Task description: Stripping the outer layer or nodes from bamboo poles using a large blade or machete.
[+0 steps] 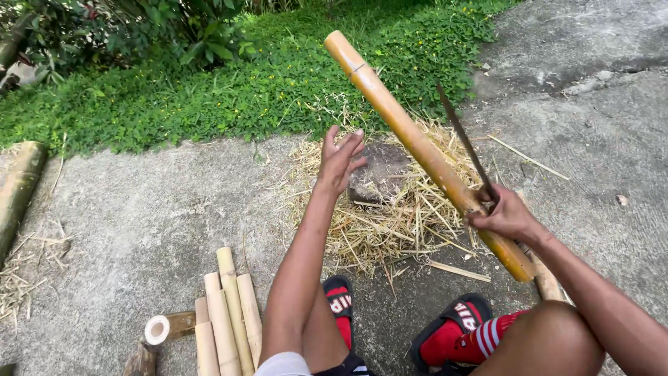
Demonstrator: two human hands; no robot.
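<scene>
A long yellow-brown bamboo pole [410,136] slants from my right knee up and away toward the grass. My right hand [504,216] grips a dark, thin-bladed knife [463,139], its blade rising beside the pole, and the hand rests against the pole's lower part. My left hand [339,159] hovers open, fingers spread, just left of the pole and above a flat stone [379,174]. The stone sits in a heap of dry bamboo shavings [376,223].
Several cut bamboo lengths [226,313] lie on the concrete at lower left, with a short stub [163,329] beside them. A thick bamboo trunk [17,188] lies at the far left. Grass and shrubs [209,83] border the far side. My feet wear red sandals [456,334].
</scene>
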